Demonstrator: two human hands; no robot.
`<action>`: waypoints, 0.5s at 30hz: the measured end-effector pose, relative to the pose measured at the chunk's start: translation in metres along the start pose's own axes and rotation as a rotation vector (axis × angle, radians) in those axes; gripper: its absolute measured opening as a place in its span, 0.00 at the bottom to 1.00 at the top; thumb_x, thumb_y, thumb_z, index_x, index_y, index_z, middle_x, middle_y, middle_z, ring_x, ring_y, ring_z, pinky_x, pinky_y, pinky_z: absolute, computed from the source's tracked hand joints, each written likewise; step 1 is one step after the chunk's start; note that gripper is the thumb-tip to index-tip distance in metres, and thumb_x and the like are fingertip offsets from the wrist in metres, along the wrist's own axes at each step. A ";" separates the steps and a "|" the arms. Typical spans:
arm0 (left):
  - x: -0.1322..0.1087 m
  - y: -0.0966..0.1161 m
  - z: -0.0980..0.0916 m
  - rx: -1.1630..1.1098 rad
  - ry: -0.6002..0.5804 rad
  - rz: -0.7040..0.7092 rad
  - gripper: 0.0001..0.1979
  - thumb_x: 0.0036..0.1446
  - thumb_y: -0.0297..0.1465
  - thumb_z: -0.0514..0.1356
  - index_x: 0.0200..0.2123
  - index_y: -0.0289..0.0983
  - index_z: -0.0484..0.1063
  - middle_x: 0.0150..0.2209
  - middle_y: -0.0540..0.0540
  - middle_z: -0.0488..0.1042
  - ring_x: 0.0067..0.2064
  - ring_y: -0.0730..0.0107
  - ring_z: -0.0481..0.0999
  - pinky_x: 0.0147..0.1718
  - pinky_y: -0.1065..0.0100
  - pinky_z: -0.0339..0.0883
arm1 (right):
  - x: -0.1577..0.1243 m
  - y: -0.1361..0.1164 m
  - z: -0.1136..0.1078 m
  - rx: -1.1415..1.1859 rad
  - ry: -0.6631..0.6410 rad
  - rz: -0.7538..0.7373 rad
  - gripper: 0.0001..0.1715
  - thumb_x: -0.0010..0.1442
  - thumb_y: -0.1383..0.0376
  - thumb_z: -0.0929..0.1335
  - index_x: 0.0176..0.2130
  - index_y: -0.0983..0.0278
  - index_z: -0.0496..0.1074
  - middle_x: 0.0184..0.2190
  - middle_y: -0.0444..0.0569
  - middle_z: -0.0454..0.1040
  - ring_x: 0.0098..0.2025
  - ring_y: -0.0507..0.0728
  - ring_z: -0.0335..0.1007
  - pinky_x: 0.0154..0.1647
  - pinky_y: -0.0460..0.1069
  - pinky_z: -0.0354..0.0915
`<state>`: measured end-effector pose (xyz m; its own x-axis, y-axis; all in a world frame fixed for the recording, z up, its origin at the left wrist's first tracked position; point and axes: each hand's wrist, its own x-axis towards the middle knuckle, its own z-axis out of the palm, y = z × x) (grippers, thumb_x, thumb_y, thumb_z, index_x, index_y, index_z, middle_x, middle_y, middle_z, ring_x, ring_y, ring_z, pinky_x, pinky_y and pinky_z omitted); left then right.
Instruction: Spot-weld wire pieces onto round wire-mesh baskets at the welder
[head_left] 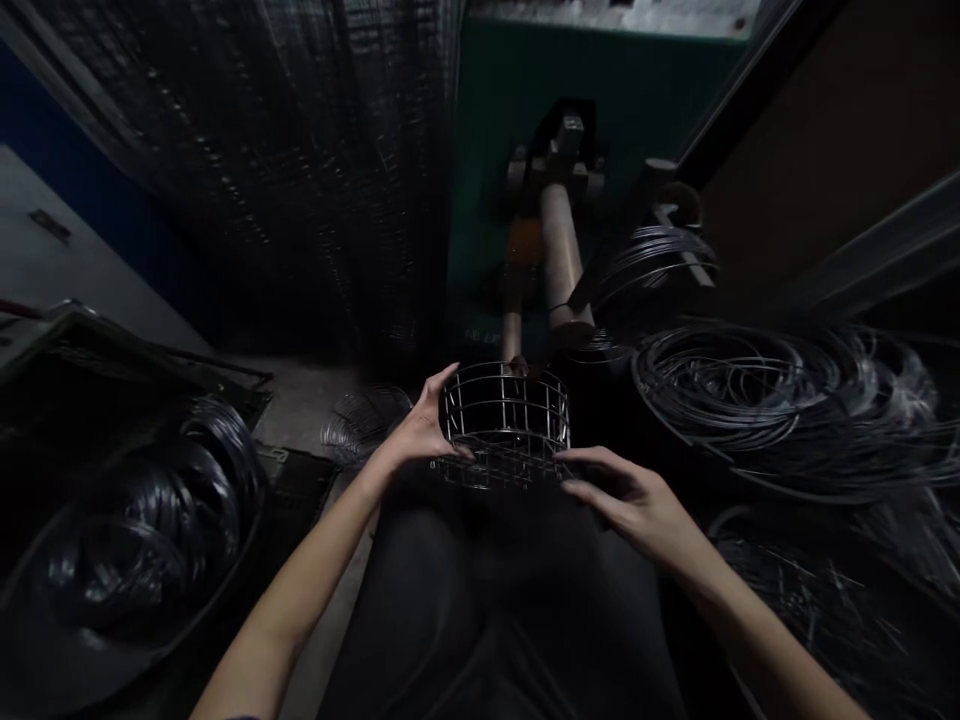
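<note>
A round wire basket [504,434] of shiny metal rods is held above my lap, in front of the green machine. My left hand [427,425] grips its left side, with the thumb along the lower part and the fingers up by the rim. At the basket's right edge, my right hand [619,490] pinches the wire between thumb and fingers. The basket's far rim is close to the tip of the machine's lower arm [513,335]; whether they touch I cannot tell.
The green machine [480,180] carries a thick metal cylinder arm [562,250] overhead. Right of me lie a wide tub of wire rings [750,390] and scattered short wires [832,600]. Wire coils [165,520] fill a container on the left. Another wire piece [360,420] sits behind my left hand.
</note>
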<state>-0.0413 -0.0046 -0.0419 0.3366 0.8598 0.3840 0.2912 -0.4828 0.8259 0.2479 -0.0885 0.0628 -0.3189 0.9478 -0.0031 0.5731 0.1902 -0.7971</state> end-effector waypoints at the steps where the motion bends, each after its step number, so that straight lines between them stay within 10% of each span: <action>1: -0.005 0.011 -0.003 0.046 -0.039 0.023 0.65 0.29 0.46 0.74 0.65 0.46 0.37 0.62 0.35 0.49 0.65 0.47 0.54 0.62 0.45 0.53 | 0.009 -0.015 0.002 0.047 -0.056 0.012 0.15 0.57 0.54 0.69 0.40 0.60 0.77 0.35 0.48 0.78 0.34 0.57 0.75 0.33 0.48 0.71; 6: -0.012 0.054 0.003 0.245 -0.239 0.053 0.53 0.38 0.40 0.72 0.64 0.46 0.47 0.62 0.35 0.47 0.65 0.43 0.51 0.60 0.41 0.55 | 0.047 -0.037 0.017 0.102 -0.314 0.110 0.15 0.56 0.54 0.70 0.33 0.64 0.78 0.26 0.45 0.78 0.26 0.54 0.73 0.25 0.46 0.67; 15: -0.001 0.060 0.033 0.388 -0.298 0.107 0.47 0.41 0.38 0.70 0.62 0.37 0.52 0.62 0.28 0.49 0.65 0.38 0.48 0.59 0.34 0.47 | 0.016 -0.011 0.038 -0.800 -0.095 -0.249 0.19 0.62 0.62 0.68 0.51 0.65 0.72 0.44 0.53 0.78 0.34 0.57 0.77 0.25 0.46 0.65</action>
<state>0.0050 -0.0402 -0.0058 0.6078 0.7443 0.2768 0.5337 -0.6409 0.5517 0.2074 -0.0849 0.0485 -0.5483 0.8355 0.0367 0.8284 0.5486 -0.1132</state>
